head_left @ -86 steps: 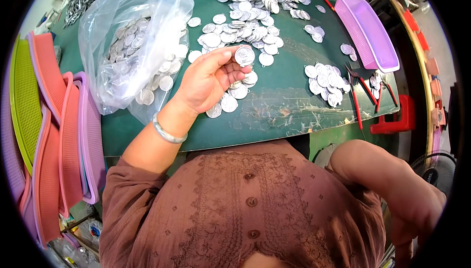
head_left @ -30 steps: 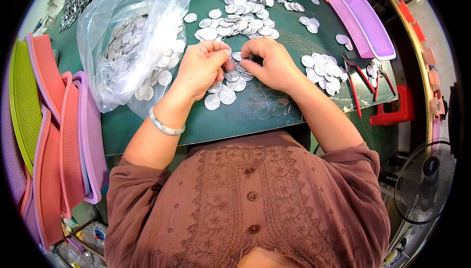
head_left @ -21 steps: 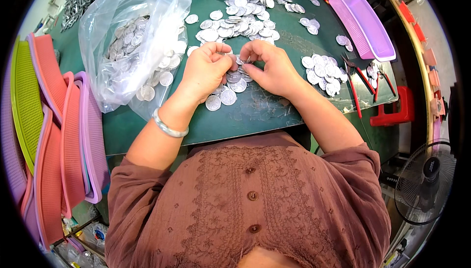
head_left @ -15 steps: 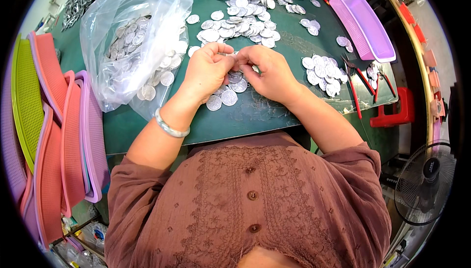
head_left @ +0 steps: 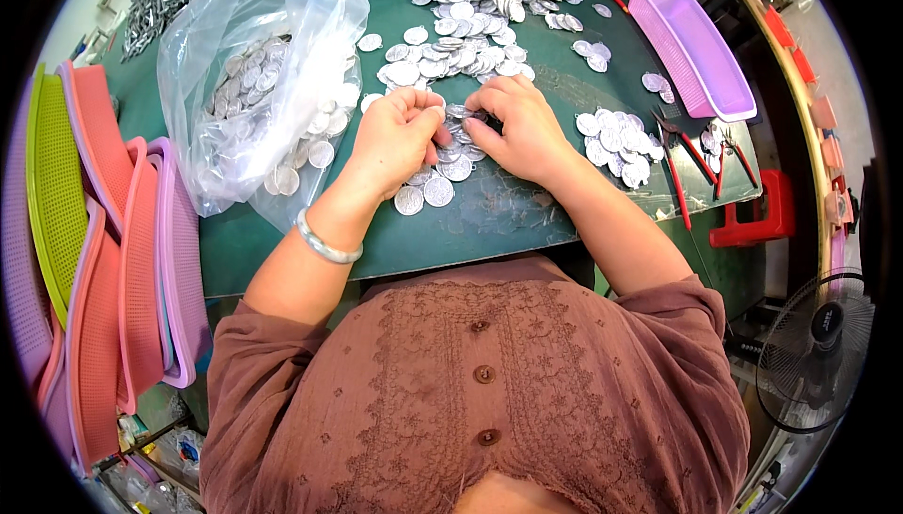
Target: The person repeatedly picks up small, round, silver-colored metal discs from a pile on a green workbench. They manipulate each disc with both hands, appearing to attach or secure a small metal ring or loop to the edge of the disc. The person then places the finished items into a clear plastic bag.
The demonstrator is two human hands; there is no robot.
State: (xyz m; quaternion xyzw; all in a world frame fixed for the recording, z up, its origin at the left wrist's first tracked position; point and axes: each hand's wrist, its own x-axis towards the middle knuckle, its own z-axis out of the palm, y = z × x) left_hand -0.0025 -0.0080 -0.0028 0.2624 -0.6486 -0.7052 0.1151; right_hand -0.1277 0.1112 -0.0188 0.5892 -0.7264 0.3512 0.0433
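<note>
The left hand (head_left: 400, 142) pinches its fingers together — I can't tell on what. The right hand (head_left: 524, 133) curves, fingers and thumb apart. Silver coin charms (head_left: 438, 191) lie under both on the green surface (head_left: 470, 237). Writing on the fan (head_left: 828, 324) — too small to read.

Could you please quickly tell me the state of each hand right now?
Left hand: fingers curled beside the silver discs; whether its grip holds one cannot be told.
Right hand: fingers bent over the discs; open or closed cannot be told.
</note>
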